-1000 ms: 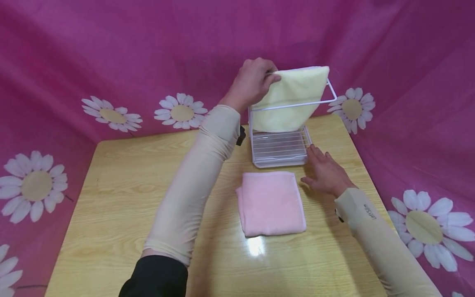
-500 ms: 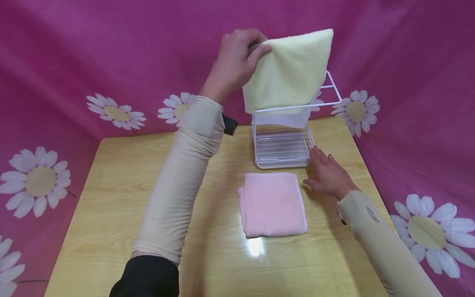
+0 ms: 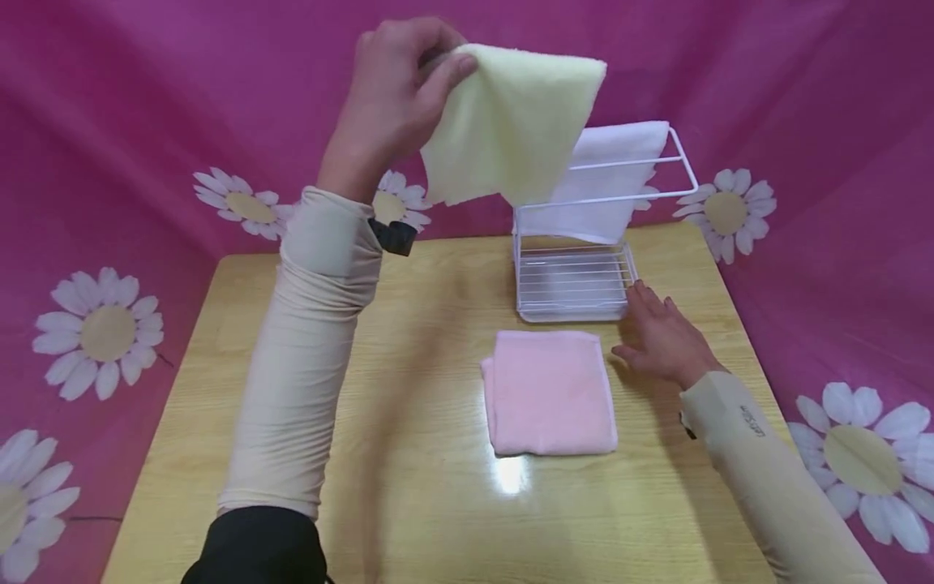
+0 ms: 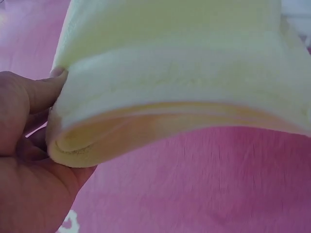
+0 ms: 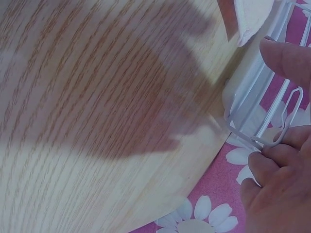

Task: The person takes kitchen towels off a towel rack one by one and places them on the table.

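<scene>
My left hand pinches a folded pale yellow cloth by its upper left corner, holding it in the air left of the rack's top bars. The left wrist view shows the thumb on one face of the cloth's folded edge. A white wire rack with a base tray stands at the back of the table, and a white cloth hangs over one of its upper bars. My right hand rests against the rack's lower right side, fingers extended. In the right wrist view its fingers touch the rack's wire end.
A folded pink cloth lies flat on the wooden table in front of the rack. Behind and beside the table hangs a magenta curtain with white daisies.
My left hand has lifted the yellow cloth off the rack, up and to the left. The white cloth behind it has come into view. The right hand stays by the rack.
</scene>
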`<state>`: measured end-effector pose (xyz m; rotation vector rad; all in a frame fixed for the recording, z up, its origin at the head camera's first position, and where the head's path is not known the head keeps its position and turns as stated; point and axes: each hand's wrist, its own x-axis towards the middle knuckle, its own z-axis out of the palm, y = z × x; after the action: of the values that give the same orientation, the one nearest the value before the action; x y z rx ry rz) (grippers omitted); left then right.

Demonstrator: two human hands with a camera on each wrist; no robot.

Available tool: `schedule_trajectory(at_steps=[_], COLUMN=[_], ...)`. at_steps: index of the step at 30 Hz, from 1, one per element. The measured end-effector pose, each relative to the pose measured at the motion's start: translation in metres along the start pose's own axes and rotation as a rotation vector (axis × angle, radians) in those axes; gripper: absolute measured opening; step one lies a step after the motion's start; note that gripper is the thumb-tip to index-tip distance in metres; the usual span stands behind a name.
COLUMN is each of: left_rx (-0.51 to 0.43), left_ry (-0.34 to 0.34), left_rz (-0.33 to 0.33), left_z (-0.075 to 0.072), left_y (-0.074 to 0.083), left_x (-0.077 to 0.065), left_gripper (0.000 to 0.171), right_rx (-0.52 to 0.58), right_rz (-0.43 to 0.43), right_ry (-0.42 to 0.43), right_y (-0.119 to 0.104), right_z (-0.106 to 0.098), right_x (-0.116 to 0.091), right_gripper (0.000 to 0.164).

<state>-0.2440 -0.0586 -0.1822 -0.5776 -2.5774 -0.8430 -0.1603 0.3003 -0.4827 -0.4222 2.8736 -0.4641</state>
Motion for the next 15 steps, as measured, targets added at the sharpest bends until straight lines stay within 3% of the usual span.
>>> schedule_trajectory(at_steps=[8, 15], left_rx=[0.035, 0.021], left_ry=[-0.02, -0.044], left_rz=[0.048, 0.01], left_z=[-0.02, -0.034], left_y=[-0.016, -0.028], left_x=[-0.025, -0.044], left_gripper=[0.03, 0.031], right_rx=[0.003, 0.008], right_rz=[0.023, 0.025], right_ry=[-0.018, -0.023], right_y=[0.005, 0.005], right_z=[-0.001, 0.0], right_x=[0.001, 0.002], right_gripper=[0.106, 0.105])
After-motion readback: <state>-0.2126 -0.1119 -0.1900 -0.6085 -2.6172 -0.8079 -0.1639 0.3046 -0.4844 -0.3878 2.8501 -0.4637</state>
